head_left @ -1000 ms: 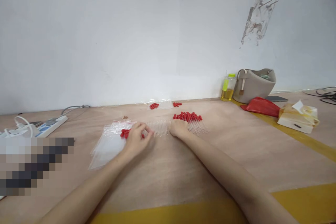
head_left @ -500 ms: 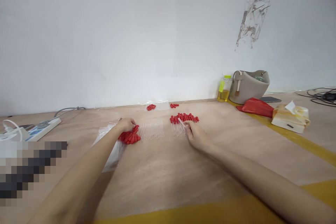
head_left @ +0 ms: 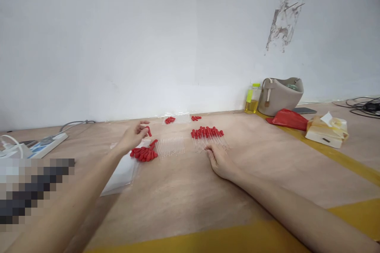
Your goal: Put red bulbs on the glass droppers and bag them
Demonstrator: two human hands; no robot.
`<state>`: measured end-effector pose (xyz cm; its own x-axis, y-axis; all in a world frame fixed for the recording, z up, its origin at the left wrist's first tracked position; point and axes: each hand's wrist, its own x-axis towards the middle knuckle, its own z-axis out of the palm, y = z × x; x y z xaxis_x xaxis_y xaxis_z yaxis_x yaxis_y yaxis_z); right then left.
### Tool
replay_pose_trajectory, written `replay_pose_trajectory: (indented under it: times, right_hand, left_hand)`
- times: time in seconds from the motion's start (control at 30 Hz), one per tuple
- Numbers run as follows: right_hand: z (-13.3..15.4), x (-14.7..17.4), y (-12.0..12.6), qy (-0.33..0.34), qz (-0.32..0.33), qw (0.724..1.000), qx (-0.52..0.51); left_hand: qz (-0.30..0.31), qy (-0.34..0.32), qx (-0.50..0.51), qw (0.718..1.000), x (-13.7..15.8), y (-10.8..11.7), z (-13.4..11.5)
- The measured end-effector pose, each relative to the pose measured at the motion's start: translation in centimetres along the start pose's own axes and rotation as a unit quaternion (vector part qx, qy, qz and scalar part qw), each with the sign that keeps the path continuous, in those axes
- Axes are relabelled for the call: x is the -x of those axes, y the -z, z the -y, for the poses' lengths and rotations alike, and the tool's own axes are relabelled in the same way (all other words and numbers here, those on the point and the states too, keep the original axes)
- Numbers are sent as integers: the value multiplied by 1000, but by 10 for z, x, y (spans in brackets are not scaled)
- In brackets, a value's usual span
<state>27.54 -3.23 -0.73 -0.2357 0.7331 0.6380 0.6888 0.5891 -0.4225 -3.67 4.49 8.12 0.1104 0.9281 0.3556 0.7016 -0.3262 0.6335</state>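
Observation:
My left hand (head_left: 134, 136) is raised over the left side, finger and thumb pinching a red rubber dropper bulb (head_left: 149, 131). Below it, a pile of red bulbs (head_left: 145, 153) lies partly on a clear plastic bag (head_left: 120, 174). Right of the pile is a row of clear thin tubes (head_left: 170, 146). My right hand (head_left: 221, 160) rests at the lower ends of a row of droppers (head_left: 208, 133), clear tubes with red bulbs on top. Its fingertips are closed together; what they hold, if anything, I cannot make out.
Two small groups of red bulbs (head_left: 170, 120) lie near the wall. At right stand a bottle of yellow liquid (head_left: 251, 99), a grey bag (head_left: 280, 97), a red pouch (head_left: 289, 119) and a tissue pack (head_left: 326, 130). A power strip (head_left: 50, 146) is at left.
My left hand has lifted from the pile with a red bulb. My right hand has drawn slightly nearer; the clear tube seen in it earlier no longer shows clearly.

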Motion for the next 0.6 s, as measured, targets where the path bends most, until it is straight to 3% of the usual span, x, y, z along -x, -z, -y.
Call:
replay_pose_trajectory:
  times: [0.1, 0.2, 0.37, 0.6]
  right_hand:
    - [4, 2, -1, 3, 14, 1000, -12]
    - [12, 3, 1, 11, 36, 999, -20]
    - [23, 7, 3, 31, 58, 998, -15]
    - [26, 8, 2, 44, 67, 997, -11]
  left_hand:
    - [50, 14, 223, 973, 39, -32, -25]
    - [92, 54, 305, 946, 72, -69, -40]
    - [104, 35, 342, 933, 91, -101, -37]
    - [101, -69, 246, 962, 92, -102, -35]
